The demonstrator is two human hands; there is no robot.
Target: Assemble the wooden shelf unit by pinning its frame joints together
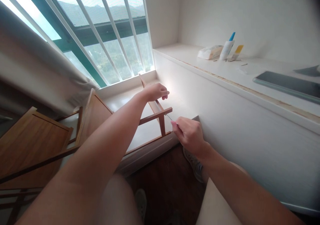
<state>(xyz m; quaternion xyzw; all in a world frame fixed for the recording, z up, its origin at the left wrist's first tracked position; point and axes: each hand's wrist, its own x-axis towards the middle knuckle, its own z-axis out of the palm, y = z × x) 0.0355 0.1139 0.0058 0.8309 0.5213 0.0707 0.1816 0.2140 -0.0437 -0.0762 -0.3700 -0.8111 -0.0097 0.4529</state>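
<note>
Head view: white cabinet (237,118) runs along right side of the right hand (190,133).
Ledge: white ledge (144,135), left of right hand, below left hand (157,91).
Wooden frame (155,116): at the ledge; rail end between the hands, just left of right hand. Looks stiff, moderately light, smooth; rail near the joint seems the best hold.
Left: above frame's far part, fingers curled; can't tell if gripping.
Right: closed, fingertips pinching thin metal tool (169,117).
White bottle (227,50): on cabinet top, beyond and right of right hand.
Tool: spans right hand to rail end; contact unclear. Probably light, rigid, slippery; hold firmly at near end.
</note>
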